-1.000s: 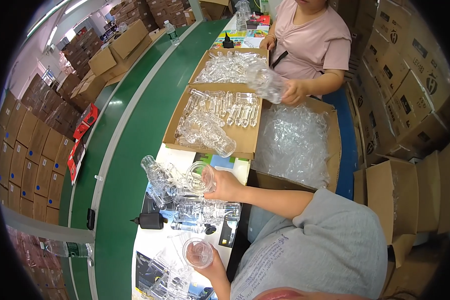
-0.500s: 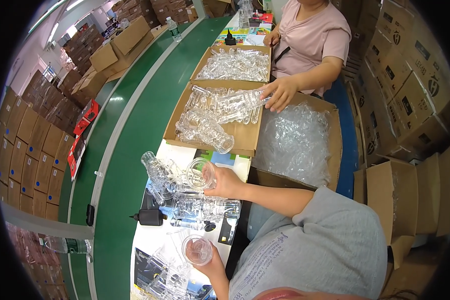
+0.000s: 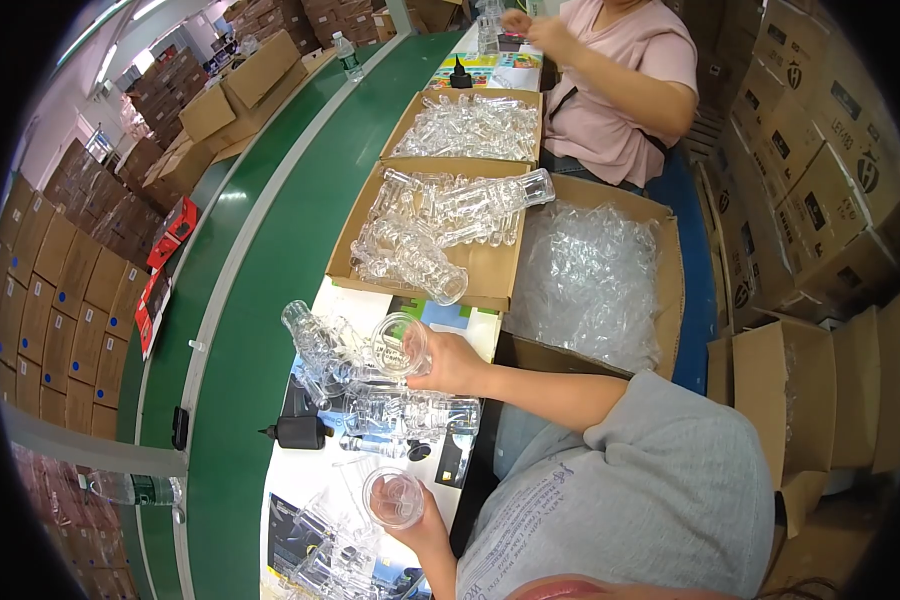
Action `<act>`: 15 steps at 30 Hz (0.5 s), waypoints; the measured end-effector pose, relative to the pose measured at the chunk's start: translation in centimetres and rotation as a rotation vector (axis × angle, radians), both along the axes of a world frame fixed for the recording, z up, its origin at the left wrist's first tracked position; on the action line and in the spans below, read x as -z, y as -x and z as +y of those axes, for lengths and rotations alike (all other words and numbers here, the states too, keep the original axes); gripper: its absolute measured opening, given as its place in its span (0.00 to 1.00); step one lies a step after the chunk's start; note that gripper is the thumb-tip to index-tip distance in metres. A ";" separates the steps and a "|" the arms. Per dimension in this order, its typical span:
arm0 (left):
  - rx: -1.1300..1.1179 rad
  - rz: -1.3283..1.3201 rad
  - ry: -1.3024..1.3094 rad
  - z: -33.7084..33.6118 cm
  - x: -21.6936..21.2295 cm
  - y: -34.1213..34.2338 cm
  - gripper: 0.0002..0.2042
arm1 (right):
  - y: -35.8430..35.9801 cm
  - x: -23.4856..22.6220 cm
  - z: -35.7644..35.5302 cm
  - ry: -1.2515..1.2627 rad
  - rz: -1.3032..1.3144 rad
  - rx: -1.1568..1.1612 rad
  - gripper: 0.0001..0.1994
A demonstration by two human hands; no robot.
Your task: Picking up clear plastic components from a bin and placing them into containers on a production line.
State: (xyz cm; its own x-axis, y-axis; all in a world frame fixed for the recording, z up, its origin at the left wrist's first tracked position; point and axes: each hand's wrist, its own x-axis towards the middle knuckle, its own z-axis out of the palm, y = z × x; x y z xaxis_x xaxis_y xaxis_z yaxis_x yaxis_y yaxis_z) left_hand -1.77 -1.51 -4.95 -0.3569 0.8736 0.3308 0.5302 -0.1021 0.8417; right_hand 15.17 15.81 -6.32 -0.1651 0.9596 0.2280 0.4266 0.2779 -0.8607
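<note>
My right hand (image 3: 448,362) is wrapped round a clear cup-shaped piece (image 3: 400,343), its round end facing up. Lower down, my left hand (image 3: 422,522) grips another clear cup-shaped piece (image 3: 394,499) by its side. Between the two hands lies a long clear bottle-like tube (image 3: 410,413) on the white table. More clear ridged tubes (image 3: 315,340) lie beside my right hand. A jumble of thin clear pieces (image 3: 335,560) rests near my left hand. Left of the tubes, a black squeeze bottle (image 3: 300,433) with a pointed nozzle lies on its side.
Beyond my right hand stand a cardboard tray (image 3: 485,300) of clear tubes, a second tray (image 3: 400,130) of small clear pieces, and a box (image 3: 670,290) of clear plastic bags. A co-worker (image 3: 620,90) sits at the far end. The green conveyor (image 3: 240,400) runs along the left.
The co-worker's hand has left a clear tube, which now lies across the tray's right edge; both co-worker's hands are now raised farther back. The cup-shaped piece in my right hand has turned slightly.
</note>
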 end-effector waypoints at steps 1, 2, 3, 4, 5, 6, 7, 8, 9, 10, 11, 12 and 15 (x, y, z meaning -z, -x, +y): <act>0.006 -0.001 -0.006 0.0 0.0 0.0 0.23 | 0.0 0.1 0.0 0.000 0.000 -0.001 0.42; 0.013 -0.002 -0.011 0.0 -0.1 0.0 0.23 | 0.0 0.2 0.1 -0.008 -0.004 0.006 0.42; 0.013 -0.002 -0.011 0.1 0.0 0.0 0.23 | 0.0 0.4 0.1 -0.017 -0.008 0.012 0.42; 0.011 -0.002 -0.010 0.1 0.0 0.0 0.23 | 0.0 0.5 0.2 -0.017 -0.008 0.012 0.42; 0.008 -0.003 -0.008 0.1 0.1 0.0 0.23 | 0.1 0.6 0.3 -0.032 0.002 0.014 0.42; 0.008 -0.003 -0.008 0.2 0.0 0.0 0.23 | 0.1 0.6 0.3 -0.047 0.012 0.016 0.42; 0.008 0.003 -0.014 0.3 0.0 -0.1 0.23 | 0.0 0.7 0.4 -0.047 0.012 0.016 0.42; 0.008 0.009 -0.018 0.2 0.0 -0.1 0.23 | 0.0 0.6 0.4 -0.043 0.001 0.017 0.42; 0.009 0.008 -0.018 0.3 0.0 -0.1 0.23 | -0.1 0.5 0.3 -0.039 -0.010 0.018 0.42; 0.014 -0.002 -0.013 0.3 0.1 0.0 0.23 | -0.2 0.3 0.3 -0.041 -0.011 0.019 0.42; 0.015 -0.012 -0.004 0.2 0.2 0.1 0.23 | -0.1 0.1 0.3 -0.014 0.000 0.002 0.42; 0.014 -0.013 -0.003 0.1 0.2 0.2 0.23 | 0.0 0.0 0.2 0.013 0.010 -0.015 0.42; 0.021 -0.073 0.017 0.1 0.0 0.1 0.23 | -0.2 -0.2 0.6 -0.071 -0.021 0.032 0.42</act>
